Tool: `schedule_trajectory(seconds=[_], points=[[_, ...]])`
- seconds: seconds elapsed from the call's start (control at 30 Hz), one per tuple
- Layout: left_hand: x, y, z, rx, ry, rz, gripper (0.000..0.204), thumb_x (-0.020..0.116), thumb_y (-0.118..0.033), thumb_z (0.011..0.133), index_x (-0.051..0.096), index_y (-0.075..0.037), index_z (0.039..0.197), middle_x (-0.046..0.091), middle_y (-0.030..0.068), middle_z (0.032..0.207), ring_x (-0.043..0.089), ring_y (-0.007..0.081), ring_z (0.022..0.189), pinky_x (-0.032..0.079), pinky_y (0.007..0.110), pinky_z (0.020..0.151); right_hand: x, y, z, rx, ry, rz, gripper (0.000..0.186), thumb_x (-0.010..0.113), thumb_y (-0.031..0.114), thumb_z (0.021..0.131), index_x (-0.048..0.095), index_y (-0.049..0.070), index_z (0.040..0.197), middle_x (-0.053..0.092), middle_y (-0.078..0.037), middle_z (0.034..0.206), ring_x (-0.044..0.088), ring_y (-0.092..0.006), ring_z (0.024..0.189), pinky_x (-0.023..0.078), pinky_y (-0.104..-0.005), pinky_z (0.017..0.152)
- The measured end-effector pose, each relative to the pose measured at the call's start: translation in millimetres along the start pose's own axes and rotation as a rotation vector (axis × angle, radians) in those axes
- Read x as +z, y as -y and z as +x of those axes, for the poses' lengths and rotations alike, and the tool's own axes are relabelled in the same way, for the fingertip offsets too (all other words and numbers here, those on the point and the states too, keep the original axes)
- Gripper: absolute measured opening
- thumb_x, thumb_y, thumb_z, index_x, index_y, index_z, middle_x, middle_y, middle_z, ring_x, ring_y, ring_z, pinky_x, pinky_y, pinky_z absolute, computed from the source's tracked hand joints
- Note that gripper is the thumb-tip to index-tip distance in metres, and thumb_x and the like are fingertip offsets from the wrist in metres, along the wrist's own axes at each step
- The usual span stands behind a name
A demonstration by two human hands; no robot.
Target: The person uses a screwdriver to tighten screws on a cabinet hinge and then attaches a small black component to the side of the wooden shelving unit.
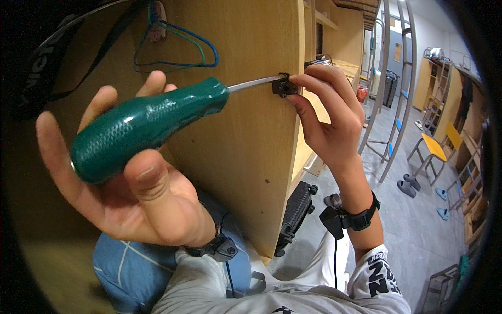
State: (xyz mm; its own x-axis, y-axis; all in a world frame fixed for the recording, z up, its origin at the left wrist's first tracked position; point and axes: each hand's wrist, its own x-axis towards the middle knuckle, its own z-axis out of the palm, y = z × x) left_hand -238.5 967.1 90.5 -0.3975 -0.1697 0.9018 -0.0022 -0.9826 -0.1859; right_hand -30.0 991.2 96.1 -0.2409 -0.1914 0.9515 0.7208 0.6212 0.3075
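Note:
My left hand (172, 209) holds a screwdriver (151, 123) by its thick green handle. The thumb presses on the near side, while several fingertips stick up loosely behind it. Its metal shaft points right, and the tip meets a small black fitting (284, 87) by the edge of an upright wooden panel (235, 152). Thumb and fingertips of my right hand (334, 115) pinch that fitting from the right. Exactly what the tip touches on it is too small to tell. A black strapped device sits on each wrist.
Blue and green hangers (191, 44) hang on the panel's left side. Below its right side stands a black suitcase (297, 214). Farther right are a metal ladder (402, 104), a yellow chair (436, 146), grey slippers (408, 186) and another dark suitcase (389, 89).

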Motion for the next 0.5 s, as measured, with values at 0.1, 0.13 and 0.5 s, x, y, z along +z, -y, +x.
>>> schedule_trajectory(seconds=[0.1,0.13,0.5], points=[[3,-1,2,0.042,0.047,-0.075,0.051,0.057,-0.018,0.089,0.035,0.001,0.132,0.050,0.0320,0.116,0.054,0.0460,0.106,0.053,0.051,0.085,2,1,0,0.013,0.004,0.007,0.023,0.069,-0.004,0.065,0.062,-0.003,0.088,0.057,-0.015,0.086,0.058,-0.0299,0.076,0.048,-0.0348,0.068],[4,-3,5,0.027,0.065,-0.071,0.051,0.056,-0.022,0.090,0.036,0.001,0.131,0.049,0.0330,0.118,0.054,0.0459,0.106,0.051,0.051,0.087,2,2,0,0.011,0.006,0.006,0.023,0.069,-0.004,0.065,0.062,-0.003,0.088,0.057,-0.015,0.086,0.058,-0.0299,0.076,0.048,-0.0348,0.068],[-13,-14,8,0.011,0.118,0.289,0.051,0.047,-0.031,0.094,0.044,0.013,0.119,0.050,0.0354,0.118,0.058,0.0391,0.102,0.051,0.044,0.088,1,0,0,0.002,0.005,-0.004,0.024,0.070,-0.004,0.063,0.062,-0.002,0.086,0.057,-0.014,0.085,0.058,-0.0294,0.075,0.048,-0.0346,0.067]])
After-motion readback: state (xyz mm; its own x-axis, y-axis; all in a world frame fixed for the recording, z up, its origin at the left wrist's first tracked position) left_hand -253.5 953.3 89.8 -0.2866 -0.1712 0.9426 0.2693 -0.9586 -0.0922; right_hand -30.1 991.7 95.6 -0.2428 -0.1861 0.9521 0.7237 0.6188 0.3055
